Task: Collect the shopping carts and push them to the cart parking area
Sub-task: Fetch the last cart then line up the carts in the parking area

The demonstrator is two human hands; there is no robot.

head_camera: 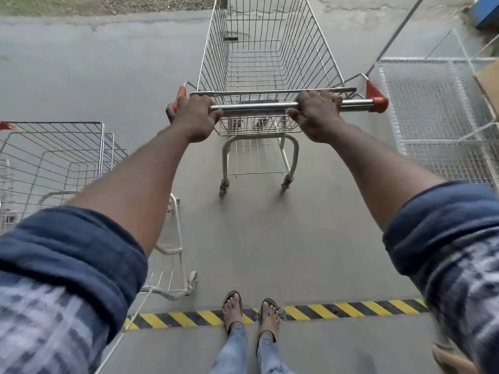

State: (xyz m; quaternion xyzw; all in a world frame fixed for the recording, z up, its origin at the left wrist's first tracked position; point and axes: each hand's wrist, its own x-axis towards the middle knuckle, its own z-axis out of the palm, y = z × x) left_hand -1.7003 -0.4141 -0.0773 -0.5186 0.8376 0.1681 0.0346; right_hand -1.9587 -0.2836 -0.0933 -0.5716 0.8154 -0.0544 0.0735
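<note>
Two hands grip the shopping cart (258,66) straight ahead of you.
Your left hand (195,118) and right hand (317,114) curl round its steel handle bar (253,106); nested carts (54,157) stand near, on your left.

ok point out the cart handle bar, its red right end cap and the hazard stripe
cart handle bar (253,106), head view, bare steel middle
red right end cap (378,101), head view, plastic side
hazard stripe (351,309), head view, its right stretch

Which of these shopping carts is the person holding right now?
The shopping cart straight ahead: the left hand and right hand both grip its red-capped handlebar. The nested carts on the left stand untouched.
</note>
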